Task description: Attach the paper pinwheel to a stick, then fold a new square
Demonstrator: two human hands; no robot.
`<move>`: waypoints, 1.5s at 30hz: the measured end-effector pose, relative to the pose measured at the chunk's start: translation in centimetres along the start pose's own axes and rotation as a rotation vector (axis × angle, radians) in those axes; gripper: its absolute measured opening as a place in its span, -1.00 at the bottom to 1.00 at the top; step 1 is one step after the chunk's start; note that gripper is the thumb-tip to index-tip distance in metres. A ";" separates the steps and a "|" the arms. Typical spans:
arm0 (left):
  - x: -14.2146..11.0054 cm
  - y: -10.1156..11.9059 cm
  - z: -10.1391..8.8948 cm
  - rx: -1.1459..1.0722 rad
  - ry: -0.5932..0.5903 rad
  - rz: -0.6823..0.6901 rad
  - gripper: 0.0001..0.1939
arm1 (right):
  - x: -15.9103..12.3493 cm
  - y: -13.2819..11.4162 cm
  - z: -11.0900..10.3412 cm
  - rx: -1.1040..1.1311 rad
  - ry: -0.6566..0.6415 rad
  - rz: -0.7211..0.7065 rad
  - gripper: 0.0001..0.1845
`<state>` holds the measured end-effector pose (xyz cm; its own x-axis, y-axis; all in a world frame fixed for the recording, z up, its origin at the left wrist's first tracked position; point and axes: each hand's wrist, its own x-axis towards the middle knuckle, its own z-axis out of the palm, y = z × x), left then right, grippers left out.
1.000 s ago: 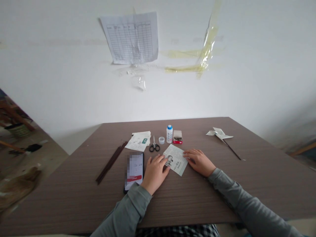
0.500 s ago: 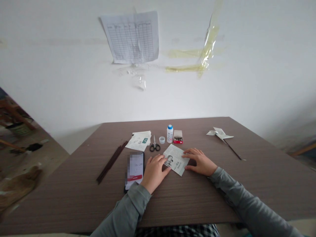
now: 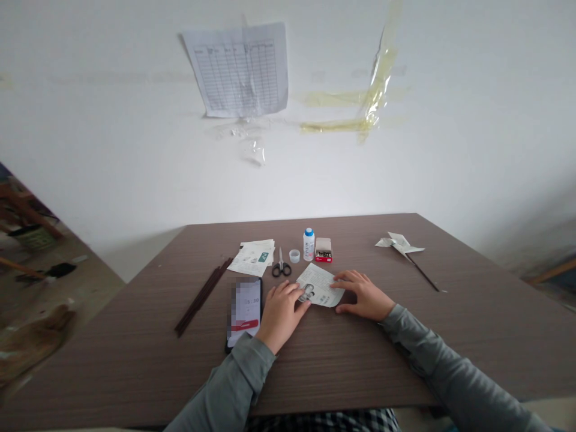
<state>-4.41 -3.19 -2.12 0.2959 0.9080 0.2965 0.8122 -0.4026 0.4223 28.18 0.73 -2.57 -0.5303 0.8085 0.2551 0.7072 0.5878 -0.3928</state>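
A printed paper sheet (image 3: 320,285) with a small portrait on it lies on the brown wood-grain table (image 3: 360,354), and it looks folded over along its lower side. My left hand (image 3: 281,315) presses its near left edge, with the fingertips over the portrait's corner. My right hand (image 3: 363,295) rests at its right end, fingers spread on the paper. Steel scissors (image 3: 281,266) lie just beyond the sheet. A phone with a blurred screen (image 3: 243,313) lies beside my left hand.
Farther back stand a white bottle (image 3: 308,245), a small cap (image 3: 294,256), a small box of pins (image 3: 323,249) and a paper stack (image 3: 254,258). Dark thin sticks (image 3: 202,300) lie at left. A paper pinwheel on a stick (image 3: 400,245) lies at right. The table's far edge meets a white wall.
The sheet's lower corner has gone and its outline is shorter, as if folded upward. My right hand has shifted slightly along the paper.
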 end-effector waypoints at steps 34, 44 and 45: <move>0.4 -0.1 -1.1 0.072 0.094 0.017 -0.73 | 0.3 0.0 0.9 0.016 0.145 0.139 -0.56; 1.1 0.4 -0.3 0.167 0.088 0.015 -0.61 | 0.4 -0.4 1.7 -0.026 0.235 0.089 -0.52; 1.1 0.4 -0.2 0.183 0.081 0.018 -0.59 | 0.4 -0.4 1.6 -0.038 0.228 0.074 -0.53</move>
<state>-3.88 -2.34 -1.40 0.2762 0.8855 0.3737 0.8870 -0.3846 0.2557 26.91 0.78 -3.73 -0.3599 0.8325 0.4213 0.7597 0.5236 -0.3856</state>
